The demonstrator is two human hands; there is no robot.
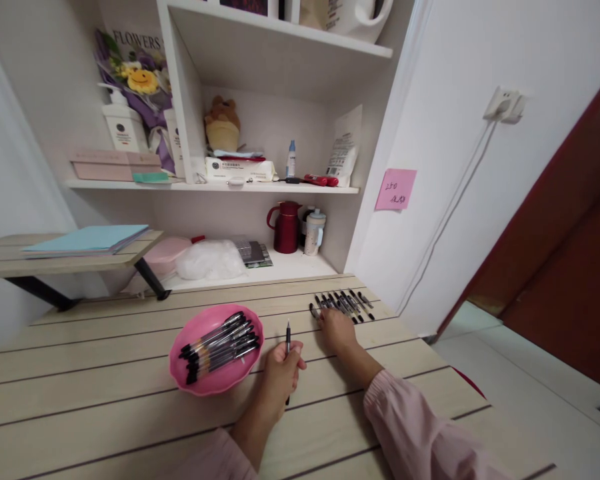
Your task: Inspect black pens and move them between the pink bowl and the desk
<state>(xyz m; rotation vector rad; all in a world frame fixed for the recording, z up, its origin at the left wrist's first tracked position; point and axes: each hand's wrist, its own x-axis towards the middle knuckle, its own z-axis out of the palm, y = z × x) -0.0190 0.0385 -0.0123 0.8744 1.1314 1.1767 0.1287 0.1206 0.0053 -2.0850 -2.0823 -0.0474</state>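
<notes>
My left hand (281,373) is closed around a black pen (288,340), held upright with its bare pale tip pointing up. At the back right of the table, the fingers of my right hand (337,331) close on the leftmost of several short black-and-clear pen caps (350,305), laid out in a slanted row. Part of that pen cap (313,311) sticks out past my fingertips, which are partly hidden by the hand. Left of my left hand stands a pink bowl (215,387) with a wavy rim. Several clear-barrelled pens (220,347) with black ends lie in it.
The striped wooden table (145,427) meets a white shelf unit behind. On the lower shelf stand a red jug (286,228), a pale bottle (315,233) and a white plastic bag (211,259). A small raised stand (150,250) with blue paper (87,239) is at the left.
</notes>
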